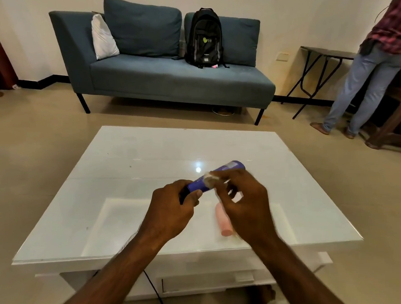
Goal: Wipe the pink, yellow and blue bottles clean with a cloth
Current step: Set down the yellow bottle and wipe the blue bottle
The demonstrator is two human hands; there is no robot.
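I am holding the blue bottle point(228, 167) up over the middle of the desk point(124, 156), tilted with its far end pointing away and to the right. My left hand point(172, 207) is gripping its near, dark-capped end, fingers and thumb curled round it. My right hand point(245, 203) is pinching a small crumpled cloth point(210, 179) and pressing it against the side of the bottle just beyond my left thumb. So I judge that I am in the middle of wiping the blue one, working near its cap end, with the rest of its length possibly left to do. The pink bottle point(223, 223) is lying on its side on the desk near the front edge, right of the middle, partly hidden under my right hand; I cannot tell from here whether it is already wiped. The yellow bottle is not showing anywhere in view, so I cannot say how it stands.
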